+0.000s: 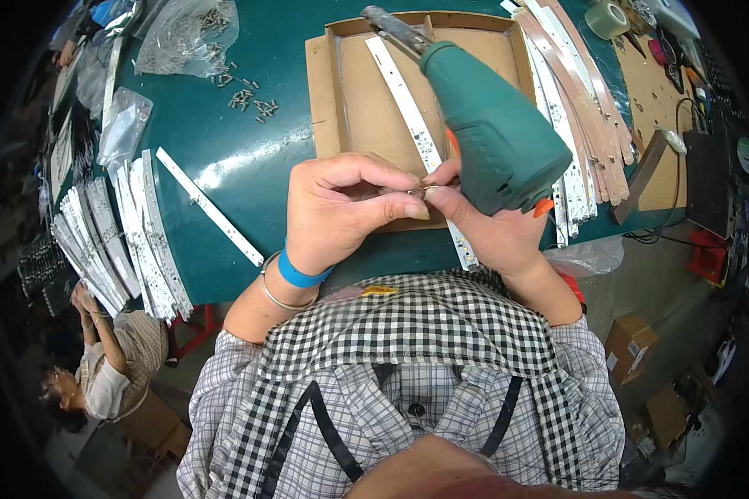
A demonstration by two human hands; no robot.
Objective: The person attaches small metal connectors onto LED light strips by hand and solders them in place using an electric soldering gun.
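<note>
My left hand (349, 195) is closed in a pinch, thumb and forefinger together on a thin, wire-like piece (424, 188). The thumb and forefinger of my right hand (495, 229) pinch the other end of this piece. Over my right hand lies a green gun-shaped power tool (508, 125) with an orange trigger and a metal nozzle pointing to the far left. My other right fingers are hidden beneath it. Below the hands, a white LED circuit strip (404, 100) lies across a shallow cardboard tray (329, 141).
At left are stacked circuit strips (146, 233), a single strip (208, 206), small metal parts (254, 104) and a plastic bag (187, 37). More strips (587, 108) lie right, near a tape roll (607, 18) and a dark bar (641, 179). Another person (100, 366) sits at lower left.
</note>
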